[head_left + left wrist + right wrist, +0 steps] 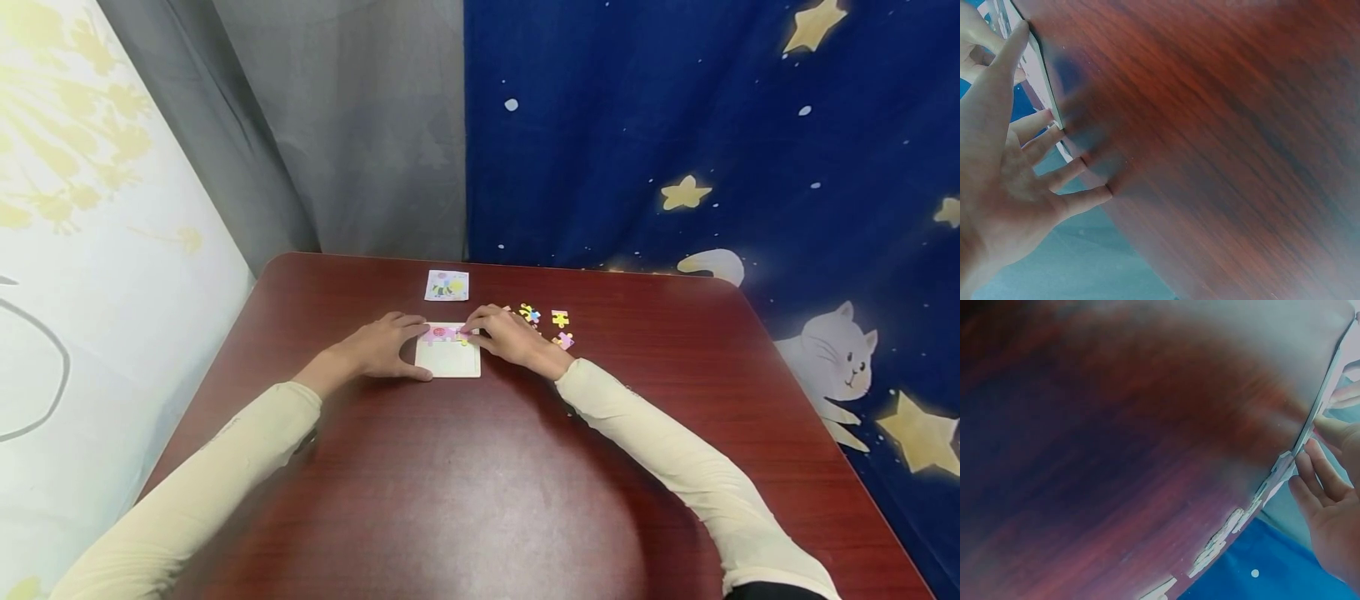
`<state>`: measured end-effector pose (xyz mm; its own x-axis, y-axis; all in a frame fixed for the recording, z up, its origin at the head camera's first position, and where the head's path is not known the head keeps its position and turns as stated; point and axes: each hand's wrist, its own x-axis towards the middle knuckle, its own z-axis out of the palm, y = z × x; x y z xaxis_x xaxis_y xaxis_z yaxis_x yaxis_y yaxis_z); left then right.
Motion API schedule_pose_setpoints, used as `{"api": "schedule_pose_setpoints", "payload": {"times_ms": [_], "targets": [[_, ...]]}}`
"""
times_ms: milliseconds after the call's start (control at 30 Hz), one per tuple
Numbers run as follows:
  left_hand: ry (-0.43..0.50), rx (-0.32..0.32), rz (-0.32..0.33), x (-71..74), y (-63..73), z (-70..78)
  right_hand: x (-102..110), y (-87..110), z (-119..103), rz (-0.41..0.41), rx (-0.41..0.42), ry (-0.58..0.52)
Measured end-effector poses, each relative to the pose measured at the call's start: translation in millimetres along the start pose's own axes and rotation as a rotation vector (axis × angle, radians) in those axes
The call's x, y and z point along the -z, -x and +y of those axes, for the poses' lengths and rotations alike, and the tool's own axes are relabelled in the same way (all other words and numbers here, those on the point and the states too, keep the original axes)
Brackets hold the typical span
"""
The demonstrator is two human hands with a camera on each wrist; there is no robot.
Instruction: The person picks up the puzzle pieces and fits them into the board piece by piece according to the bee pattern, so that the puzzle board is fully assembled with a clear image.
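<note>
Backdrop, left to right: one white curtain with pale yellow floral print [82,167]; one plain grey curtain [375,125]; one navy-blue curtain printed with yellow stars and a pale cat [585,150]. Below them, one dark red-brown wood-grain table [450,483], rounded at its far corners.

On my head feed, left to right:

Item: long cream sleeve [202,483], reaching in from the near left.

Item: left hand [382,346]. I see its fingers straight and spread wide, thumb at the near left corner of the board, forefinger near the far left corner.

Item: flat white square board [447,362], lying on the table between both hands, its near part bare. Along its far edge runs a row of pink printed puzzle pieces [438,333].

Item: small white card with a bee picture [447,285], just beyond the board.

Item: right hand [508,335], fingers bent, thumb and fingertips drawn narrow at the row's right end; whether they pinch a piece or press it, I cannot tell.

Item: loose multicoloured puzzle pieces [560,318], scattered beyond and right of the right hand.

Item: second cream sleeve [675,458], ending in black at the near right.
</note>
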<state>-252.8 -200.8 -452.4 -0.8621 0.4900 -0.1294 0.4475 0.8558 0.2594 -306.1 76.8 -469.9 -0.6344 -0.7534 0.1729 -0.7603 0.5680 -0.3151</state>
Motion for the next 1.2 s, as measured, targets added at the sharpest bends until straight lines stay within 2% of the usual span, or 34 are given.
{"api": "schedule_pose_setpoints", "payload": {"times_ms": [267,667,967,1200], "targets": [[-0.005,0.000,0.001,-0.8,-0.3,0.5,2.2,0.6,0.6,-0.004,0.009,0.057],[-0.003,0.001,-0.011,-0.1,0.8,3.1,1.0,2.6,-1.5,-0.015,0.017,0.049],[0.005,0.003,0.000,2.0,1.4,3.6,0.5,0.8,-1.0,-0.017,-0.005,0.021],[0.005,0.000,0.007,-0.8,0.2,1.4,-0.7,0.4,-0.6,-0.008,-0.048,-0.043]]}}
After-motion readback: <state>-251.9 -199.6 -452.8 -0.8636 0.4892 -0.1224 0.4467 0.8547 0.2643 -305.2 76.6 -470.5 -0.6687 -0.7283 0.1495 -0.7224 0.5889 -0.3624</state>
